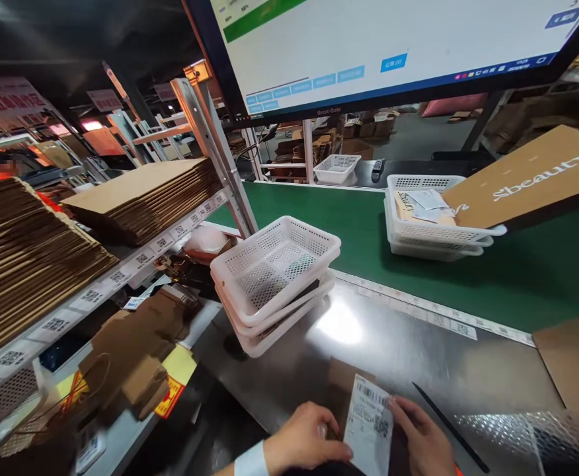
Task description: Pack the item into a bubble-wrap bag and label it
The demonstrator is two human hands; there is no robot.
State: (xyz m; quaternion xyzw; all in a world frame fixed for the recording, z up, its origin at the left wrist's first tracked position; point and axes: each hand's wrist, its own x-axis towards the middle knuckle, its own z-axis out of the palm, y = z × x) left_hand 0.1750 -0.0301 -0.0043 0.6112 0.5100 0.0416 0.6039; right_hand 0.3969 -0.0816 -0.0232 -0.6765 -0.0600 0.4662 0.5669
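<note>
A white shipping label [367, 423] with a barcode and a QR code lies over a small brown cardboard box [342, 383] at the bottom middle. My left hand [302, 436] comes in from the lower left, its thumb and fingers closed at the label's left edge. On the opposite edge, my right hand [422, 433] pinches the label near its upper corner. The label covers much of the box, whose lower part is hard to make out. A thin black stick [451, 426] rests on the metal table [403, 357] beside my right hand.
Stacked white baskets [274, 284] stand beyond my hands. On the green conveyor [522, 271], more baskets [431, 231] hold packets and a large printed carton [532, 185]. A monitor [319, 53] hangs above. Flat cardboard [145, 198] fills the left shelf; bubble wrap [507, 433] lies at right.
</note>
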